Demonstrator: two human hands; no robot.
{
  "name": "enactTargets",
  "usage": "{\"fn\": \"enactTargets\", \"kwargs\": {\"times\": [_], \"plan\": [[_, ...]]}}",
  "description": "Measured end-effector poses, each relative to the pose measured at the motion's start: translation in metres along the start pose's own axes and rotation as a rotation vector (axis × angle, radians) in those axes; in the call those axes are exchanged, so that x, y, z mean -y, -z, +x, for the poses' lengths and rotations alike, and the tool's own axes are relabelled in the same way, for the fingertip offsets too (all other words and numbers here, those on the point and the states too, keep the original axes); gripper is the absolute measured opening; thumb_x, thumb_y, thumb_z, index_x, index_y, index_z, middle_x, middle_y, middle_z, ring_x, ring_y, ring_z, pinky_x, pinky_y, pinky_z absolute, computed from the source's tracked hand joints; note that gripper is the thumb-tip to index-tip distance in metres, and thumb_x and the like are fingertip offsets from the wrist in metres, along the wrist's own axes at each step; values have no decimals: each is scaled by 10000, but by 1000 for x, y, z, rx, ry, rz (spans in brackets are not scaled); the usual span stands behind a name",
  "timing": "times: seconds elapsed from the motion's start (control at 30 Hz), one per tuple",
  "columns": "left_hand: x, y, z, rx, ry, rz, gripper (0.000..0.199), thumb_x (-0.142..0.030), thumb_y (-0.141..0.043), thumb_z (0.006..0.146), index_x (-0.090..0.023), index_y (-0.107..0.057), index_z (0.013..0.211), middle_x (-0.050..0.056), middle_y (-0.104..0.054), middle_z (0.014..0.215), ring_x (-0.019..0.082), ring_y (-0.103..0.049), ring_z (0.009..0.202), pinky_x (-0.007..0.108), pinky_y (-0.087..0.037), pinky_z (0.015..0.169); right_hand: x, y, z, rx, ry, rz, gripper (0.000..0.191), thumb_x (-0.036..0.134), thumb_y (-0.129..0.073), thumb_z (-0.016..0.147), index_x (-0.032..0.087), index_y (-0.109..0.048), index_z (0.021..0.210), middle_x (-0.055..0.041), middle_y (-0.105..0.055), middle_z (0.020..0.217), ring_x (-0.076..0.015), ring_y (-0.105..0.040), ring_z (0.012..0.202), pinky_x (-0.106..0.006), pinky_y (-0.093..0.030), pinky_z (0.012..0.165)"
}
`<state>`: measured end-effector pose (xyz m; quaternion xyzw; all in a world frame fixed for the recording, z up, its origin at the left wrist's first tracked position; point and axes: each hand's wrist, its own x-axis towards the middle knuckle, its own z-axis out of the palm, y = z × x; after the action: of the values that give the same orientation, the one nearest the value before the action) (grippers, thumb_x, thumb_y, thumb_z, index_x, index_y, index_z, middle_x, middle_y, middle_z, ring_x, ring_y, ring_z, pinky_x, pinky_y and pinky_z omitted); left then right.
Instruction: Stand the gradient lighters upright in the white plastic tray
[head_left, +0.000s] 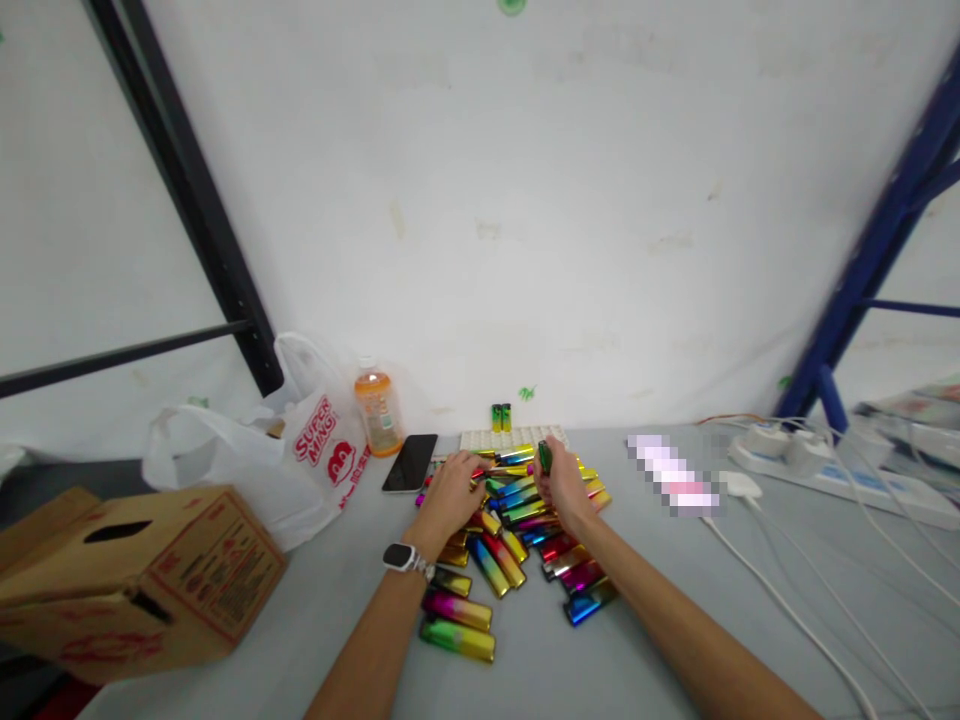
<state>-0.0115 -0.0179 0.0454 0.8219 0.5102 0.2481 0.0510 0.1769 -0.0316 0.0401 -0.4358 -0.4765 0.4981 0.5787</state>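
Grey flat tabletop (pixel 536 665) is backed by a scuffed white wall (pixel 525 200); clock read from pile centre. Shiny metallic rainbow-gradient lighters (pixel 489 567) are spread mid-table, some overlapped. At 1 o'clock, a dark-green slim lighter (pixel 545 456) is gripped near-upright by the curled fingers of the right hand (pixel 561 487). At 10, fingers of the left hand (pixel 450 488) are bent over the pile; whether anything is pinched can't be told.

At 12, two green-and-yellow upright lighters (pixel 501 417) are stood on or behind a white plastic grid tray (pixel 474 439); can't tell which.

Risks, judged: slick casing could be dropped if pinched off-centre. Upright pair could be toppled by a knuckle, given the narrow bases. Overlapped lighters could be dragged along if one is pulled from underneath. At 4, a glossy blue lighter (pixel 589 603) could be swept by the right forearm. At 10, a black flat smartphone (pixel 411 463) could be nudged by left-hand overreach.
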Motion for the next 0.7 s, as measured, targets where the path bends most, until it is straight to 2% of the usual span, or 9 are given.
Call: {"fn": "enactTargets", "kwargs": {"times": [0.1, 0.2, 0.27, 0.37, 0.47, 0.57, 0.63, 0.7], "plan": [[-5, 0, 0, 26, 17, 38, 276, -158, -567, 866, -215, -660, 1121, 73, -652, 1182, 263, -553, 1145, 423, -422, 1003, 4, -4, -3, -7, 0, 42, 530, 741, -421, 863, 227, -495, 756, 86, -335, 464, -83, -260, 370, -217, -188, 367], [-9, -4, 1, 40, 8, 89, 299, -184, -557, 885, -218, -632, 1172, 63, -642, 1244, 267, -529, 1176, 426, -404, 1011, 9, -6, -3, 57, 161, -12, 421, 651, -561, 849, 241, -519, 933, 78, -476, 548, -103, -416, 445, -217, -334, 433], [-10, -7, 4, 49, -9, 107, 297, -185, -542, 897, -219, -628, 1180, 63, -651, 1241, 271, -528, 1182, 433, -400, 1006, 12, -5, 1, 60, 283, -107, 382, 599, -599, 845, 224, -567, 908, 27, -581, 665, -137, -544, 608, -247, -444, 570], [-8, -10, 8, 55, -27, 106, 252, -188, -529, 910, -222, -653, 1128, 62, -674, 1191, 268, -547, 1162, 435, -399, 994, 13, 1, 13, 7, 407, -291, 370, 555, -649, 808, 185, -664, 810, -55, -645, 864, -186, -584, 813, -282, -470, 688], [-6, -12, 11, 57, -37, 98, 240, -171, -525, 906, -220, -670, 1092, 65, -674, 1156, 262, -559, 1149, 428, -402, 989, 16, 6, 31, 3, 420, -408, 352, 495, -647, 810, 170, -717, 925, -60, -661, 851, -176, -570, 728, -288, -449, 637], [-3, -14, 12, 61, -29, 87, 236, -146, -540, 880, -208, -683, 1057, 74, -660, 1129, 255, -567, 1143, 413, -408, 994, 19, 5, 53, 17, 474, -465, 335, 405, -623, 827, 177, -664, 1070, -41, -685, 867, -143, -560, 626, -283, -444, 619], [-2, -14, 12, 57, -12, 79, 219, -150, -560, 864, -203, -685, 1036, 78, -650, 1125, 255, -572, 1132, 410, -411, 996, 21, 0, 70, 30, 544, -517, 293, 355, -628, 812, 186, -622, 1051, -42, -691, 930, -136, -583, 627, -281, -453, 634], [-2, -14, 10, 50, -7, 76, 194, -168, -570, 863, -201, -678, 1021, 76, -650, 1114, 258, -574, 1116, 414, -413, 992, 21, -8, 88, 69, 580, -601, 203, 321, -617, 807, 192, -603, 964, -22, -680, 845, -142, -591, 624, -278, -450, 638]]}}
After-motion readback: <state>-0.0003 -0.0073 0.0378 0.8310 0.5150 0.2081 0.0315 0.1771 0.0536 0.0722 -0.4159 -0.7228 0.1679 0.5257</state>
